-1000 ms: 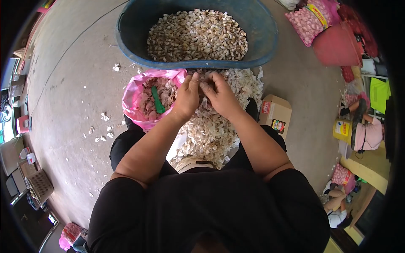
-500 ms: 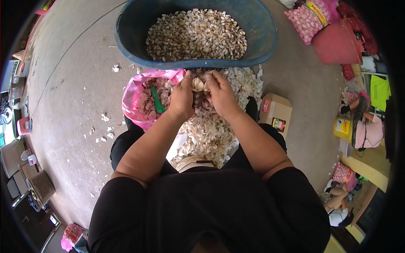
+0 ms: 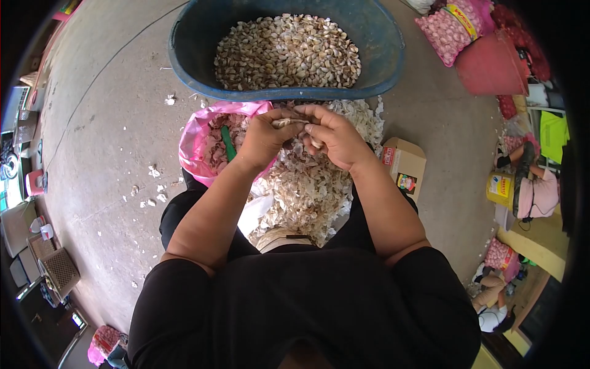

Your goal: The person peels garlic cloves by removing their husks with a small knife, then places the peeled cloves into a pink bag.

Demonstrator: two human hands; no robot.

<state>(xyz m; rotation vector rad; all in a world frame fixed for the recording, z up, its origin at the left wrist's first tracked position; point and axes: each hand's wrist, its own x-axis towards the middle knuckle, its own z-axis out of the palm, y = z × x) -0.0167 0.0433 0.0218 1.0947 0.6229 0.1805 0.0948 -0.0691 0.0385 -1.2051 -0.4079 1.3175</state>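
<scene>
My left hand [image 3: 261, 136] is closed around a pale piece of garlic [image 3: 286, 123], above the edge of a pink plastic bag [image 3: 190, 144]. Close beside it, my right hand [image 3: 337, 138] has its thumb and forefinger at the same piece, while a garlic clove [image 3: 317, 144] shows under its curled fingers. Papery garlic skins [image 3: 301, 190] are heaped below both hands. In the pink bag lie more reddish skins and a green strip-like object [image 3: 228, 144]. Beyond the hands, a large blue tub [image 3: 283, 95] holds many loose cloves [image 3: 289, 52].
At right on the concrete floor is a cardboard box [image 3: 409, 161]. Farther right are a red bucket [image 3: 491, 64], a mesh sack of garlic [image 3: 448, 34] and a yellow container [image 3: 499, 187]. Other people [image 3: 538, 190] sit along the right edge. Plastic crates [image 3: 59, 270] stand at left.
The garlic bulb held between both hands now shows as a smaller piece in the left fingers, with a clove in the right. The right hand has turned and shifted slightly right.
</scene>
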